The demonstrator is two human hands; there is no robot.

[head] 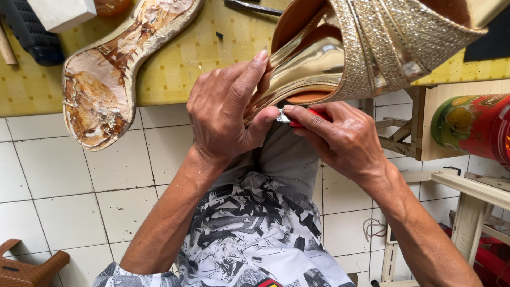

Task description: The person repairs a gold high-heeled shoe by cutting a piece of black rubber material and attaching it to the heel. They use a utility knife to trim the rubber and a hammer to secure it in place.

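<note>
White floor tiles [58,175] lie below a yellow bench [191,58], with two hands on one gold shoe.

Largest is the shoe [372,48], one glittery strapped sandal, shiny gold along the edge, tan inside, tilted at the bench's front edge, above the lap. One detached sole [106,74] lies on the bench to the left, hanging over its edge, its face rough with torn brown and white glue. One red can [473,127] sits on a shelf at right. Left hand [226,114] grips the shoe's edge, forefinger up along it. Right hand [340,135] is closed around one red-handled blade [300,118], its tip at the shoe's edge.
</note>
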